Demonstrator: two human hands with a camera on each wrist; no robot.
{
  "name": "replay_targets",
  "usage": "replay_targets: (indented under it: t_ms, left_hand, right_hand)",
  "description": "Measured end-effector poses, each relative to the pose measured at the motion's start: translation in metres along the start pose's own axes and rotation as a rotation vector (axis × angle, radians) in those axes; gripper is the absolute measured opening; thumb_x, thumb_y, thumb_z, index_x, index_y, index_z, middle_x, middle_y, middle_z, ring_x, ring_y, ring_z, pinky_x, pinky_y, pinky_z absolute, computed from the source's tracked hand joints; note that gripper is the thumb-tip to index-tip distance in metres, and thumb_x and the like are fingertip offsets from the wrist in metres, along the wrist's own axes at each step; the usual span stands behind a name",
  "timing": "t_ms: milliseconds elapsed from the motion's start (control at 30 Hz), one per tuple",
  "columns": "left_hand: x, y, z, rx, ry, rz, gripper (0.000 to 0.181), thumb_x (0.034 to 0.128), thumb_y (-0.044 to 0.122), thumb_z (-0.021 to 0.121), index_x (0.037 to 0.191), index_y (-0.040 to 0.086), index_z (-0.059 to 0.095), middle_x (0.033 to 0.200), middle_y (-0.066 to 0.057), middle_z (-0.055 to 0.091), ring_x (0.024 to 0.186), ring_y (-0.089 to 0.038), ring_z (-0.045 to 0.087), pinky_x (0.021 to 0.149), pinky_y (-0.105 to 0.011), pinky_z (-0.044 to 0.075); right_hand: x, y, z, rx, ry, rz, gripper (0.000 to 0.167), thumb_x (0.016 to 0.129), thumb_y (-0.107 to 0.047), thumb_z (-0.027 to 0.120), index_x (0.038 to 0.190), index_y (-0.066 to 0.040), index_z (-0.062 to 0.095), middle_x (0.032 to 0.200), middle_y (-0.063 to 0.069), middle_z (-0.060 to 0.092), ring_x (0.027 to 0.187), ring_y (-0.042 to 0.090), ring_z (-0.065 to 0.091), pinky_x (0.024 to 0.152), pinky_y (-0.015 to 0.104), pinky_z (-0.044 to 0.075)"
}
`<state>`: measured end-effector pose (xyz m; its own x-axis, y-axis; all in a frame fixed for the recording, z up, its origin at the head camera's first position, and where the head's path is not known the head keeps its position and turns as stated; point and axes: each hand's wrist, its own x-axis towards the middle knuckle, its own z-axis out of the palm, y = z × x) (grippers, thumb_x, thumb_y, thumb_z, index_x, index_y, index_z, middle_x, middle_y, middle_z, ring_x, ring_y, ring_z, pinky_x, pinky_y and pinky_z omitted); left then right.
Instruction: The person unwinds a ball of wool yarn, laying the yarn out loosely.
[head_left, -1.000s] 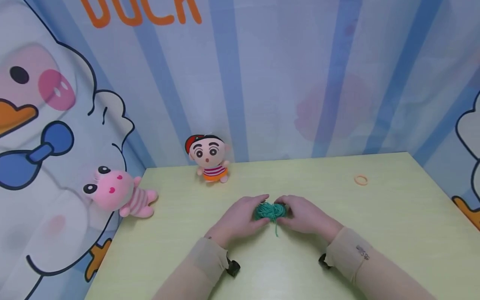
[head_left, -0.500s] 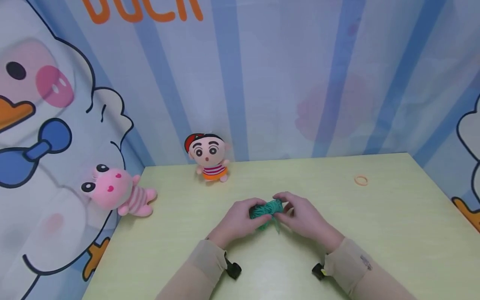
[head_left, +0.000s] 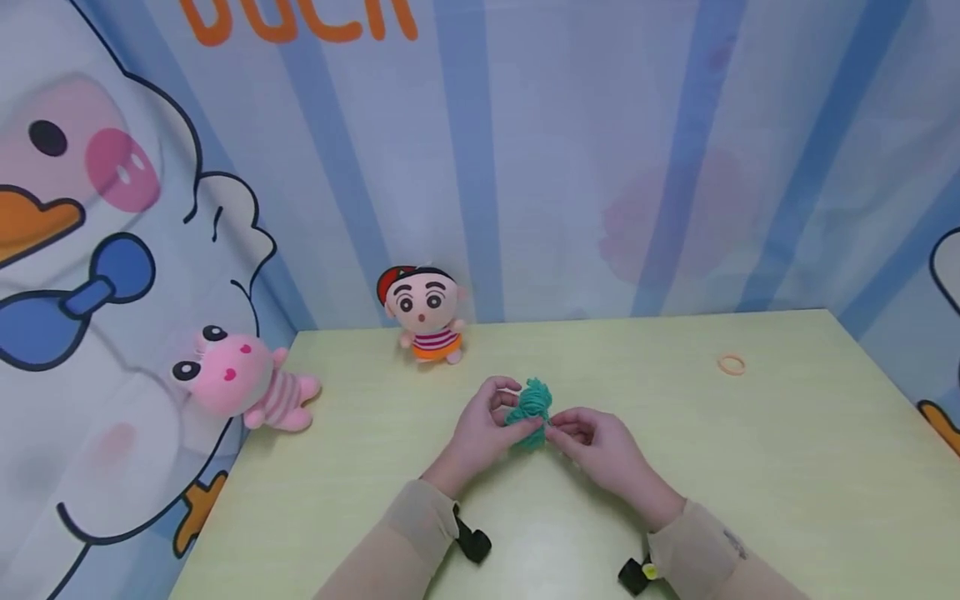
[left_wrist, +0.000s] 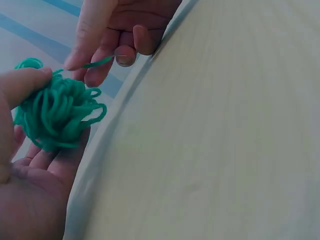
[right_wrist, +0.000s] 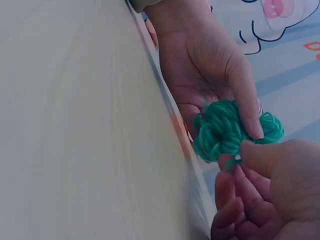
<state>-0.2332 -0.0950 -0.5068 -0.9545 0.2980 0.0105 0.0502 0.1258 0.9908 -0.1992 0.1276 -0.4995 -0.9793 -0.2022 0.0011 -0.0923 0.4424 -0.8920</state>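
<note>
A small bundle of green yarn [head_left: 534, 402], tied round its middle, is held above the table in front of me. My left hand [head_left: 482, 433] grips it, the thumb pressing across its middle and the fingers behind and beneath. In the left wrist view the yarn bundle [left_wrist: 57, 112] shows loose loops at one end. My right hand [head_left: 603, 448] is at the bundle's right side. Between its thumb and forefinger it pinches the yarn's loose tail, whose short end [left_wrist: 100, 62] sticks out past the fingertips.
A doll with a red cap [head_left: 423, 312] sits at the back of the pale table [head_left: 750, 467]. A pink plush toy [head_left: 243, 379] lies at the left edge. Towards the back right lies a thin orange ring [head_left: 731, 365]. A printed curtain [head_left: 562, 167] hangs behind.
The yarn bundle has turned from lying crosswise to upright. My right hand has let go of its end and come down to pinch the tail, while my left keeps hold.
</note>
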Motion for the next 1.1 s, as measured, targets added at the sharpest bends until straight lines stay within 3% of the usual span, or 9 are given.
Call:
replay_targets:
  t_ms: [100, 233, 433, 567, 733, 933, 1100]
  left_hand:
    - [0.000, -0.001, 0.001, 0.037, 0.001, 0.010, 0.062, 0.0946, 0.022, 0.088, 0.149, 0.017, 0.058, 0.118, -0.005, 0.065, 0.086, -0.009, 0.068, 0.078, -0.020, 0.057]
    - [0.000, -0.002, 0.000, 0.096, -0.009, 0.018, 0.056, 0.0957, 0.017, 0.085, 0.148, 0.014, 0.064, 0.123, -0.007, 0.065, 0.094, -0.011, 0.069, 0.085, -0.020, 0.058]
    - [-0.002, -0.001, 0.001, 0.001, -0.078, 0.002, 0.045, 0.0990, 0.003, 0.076, 0.138, 0.009, 0.053, 0.146, -0.014, 0.068, 0.121, -0.019, 0.072, 0.104, -0.026, 0.058]
    - [-0.003, -0.001, 0.000, -0.046, -0.100, -0.003, 0.055, 0.1003, 0.003, 0.075, 0.144, 0.013, 0.043, 0.136, -0.018, 0.076, 0.118, -0.022, 0.076, 0.107, -0.031, 0.058]
    - [-0.004, -0.002, -0.002, 0.040, -0.083, 0.013, 0.073, 0.0997, 0.018, 0.082, 0.162, 0.027, 0.044, 0.128, -0.011, 0.070, 0.112, -0.021, 0.071, 0.114, -0.045, 0.054]
    - [-0.003, -0.002, -0.003, 0.091, -0.082, 0.013, 0.043, 0.1003, 0.027, 0.082, 0.140, 0.028, 0.064, 0.133, -0.005, 0.068, 0.119, -0.019, 0.063, 0.113, -0.043, 0.050]
    - [-0.004, -0.002, -0.003, 0.026, -0.090, -0.001, 0.040, 0.1011, 0.023, 0.081, 0.135, 0.022, 0.059, 0.128, -0.006, 0.072, 0.119, -0.021, 0.065, 0.112, -0.041, 0.050]
  right_hand:
    - [0.000, 0.001, 0.000, -0.025, 0.029, -0.032, 0.023, 0.105, -0.026, 0.076, 0.118, -0.007, 0.081, 0.108, 0.005, 0.083, 0.087, 0.007, 0.070, 0.075, 0.021, 0.057]
    - [0.000, 0.004, -0.001, -0.030, 0.057, -0.063, 0.016, 0.106, -0.020, 0.074, 0.115, -0.010, 0.083, 0.107, 0.004, 0.084, 0.086, 0.006, 0.071, 0.077, 0.020, 0.057]
    - [0.000, 0.006, -0.003, 0.002, 0.051, -0.073, 0.015, 0.106, -0.018, 0.074, 0.114, -0.009, 0.082, 0.105, 0.005, 0.084, 0.084, 0.010, 0.069, 0.074, 0.021, 0.056]
    - [0.000, 0.006, -0.004, -0.002, 0.044, -0.073, 0.012, 0.106, -0.017, 0.074, 0.112, -0.009, 0.082, 0.103, 0.005, 0.083, 0.082, 0.011, 0.069, 0.073, 0.021, 0.055]
    - [-0.002, 0.005, -0.008, -0.029, 0.021, -0.076, 0.012, 0.105, -0.014, 0.074, 0.114, -0.009, 0.081, 0.103, 0.003, 0.082, 0.083, 0.013, 0.069, 0.072, 0.022, 0.056]
    - [-0.004, 0.003, -0.018, -0.043, 0.014, -0.096, 0.015, 0.106, -0.012, 0.071, 0.117, -0.006, 0.079, 0.105, 0.005, 0.083, 0.084, 0.013, 0.070, 0.070, 0.022, 0.056]
    - [-0.004, 0.004, -0.023, -0.035, 0.021, -0.079, 0.015, 0.107, -0.011, 0.071, 0.118, -0.005, 0.079, 0.105, 0.008, 0.082, 0.082, 0.014, 0.068, 0.066, 0.023, 0.056]
